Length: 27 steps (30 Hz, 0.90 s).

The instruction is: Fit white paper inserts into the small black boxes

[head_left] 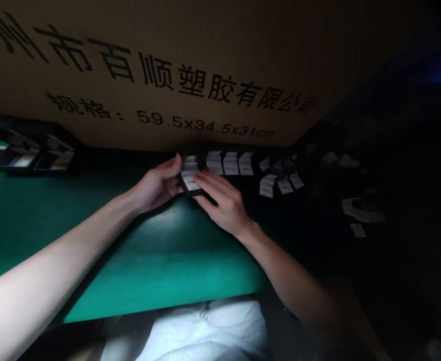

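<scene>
Between my two hands is a small black piece with a folded white paper label [190, 179] on it; its exact kind is too dark to make out. My left hand [160, 184] grips its left side, thumb up along the edge. My right hand [222, 198] lies over its right side, fingers stretched flat across the white paper. Just right of it stands a row of similar black pieces with white labels [230, 163]. More of these labelled pieces [280, 184] sit farther right, some tilted.
A large cardboard box [160, 95] with black printing rises behind the work. Black open boxes [35, 155] stand at the left on the green table [160, 281]. Loose white papers [361, 210] lie in the dark area at right.
</scene>
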### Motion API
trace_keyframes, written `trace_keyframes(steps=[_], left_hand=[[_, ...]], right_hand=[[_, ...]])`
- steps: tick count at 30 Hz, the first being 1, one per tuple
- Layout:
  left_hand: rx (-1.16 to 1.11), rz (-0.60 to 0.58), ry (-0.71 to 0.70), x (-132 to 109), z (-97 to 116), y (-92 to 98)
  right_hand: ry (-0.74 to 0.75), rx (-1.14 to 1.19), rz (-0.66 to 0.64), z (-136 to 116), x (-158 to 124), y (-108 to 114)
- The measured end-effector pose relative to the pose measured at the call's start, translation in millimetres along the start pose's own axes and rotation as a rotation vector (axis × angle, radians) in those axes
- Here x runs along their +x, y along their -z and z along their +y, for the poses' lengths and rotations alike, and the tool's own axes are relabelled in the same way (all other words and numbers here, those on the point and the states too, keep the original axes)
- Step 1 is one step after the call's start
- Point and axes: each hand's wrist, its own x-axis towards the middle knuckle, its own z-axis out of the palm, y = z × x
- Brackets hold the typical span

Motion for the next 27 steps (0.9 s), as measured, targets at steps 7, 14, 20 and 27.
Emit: trace_keyframes(steps=[7,14,20,27], left_hand=[[-0.1,-0.022,0.023,3.6,-2.3,4.4],[-0.091,0.011,0.059,2.8,-0.2,0.8],[-0.076,0.075,0.063,0.8,3.0,-7.7],[-0.037,0.102,0.056,-0.3,9.3,-16.0]], right_hand=[[0.008,-0.014,-0.074,-0.1,0.9,2.2],[0.011,-0.013,-0.049,-3.7,2.8,6.0],[-0.022,-0.014,-0.091,-6.4,2.0,4.6],[0.019,-0.035,0.064,-10.6,5.7,4.9]])
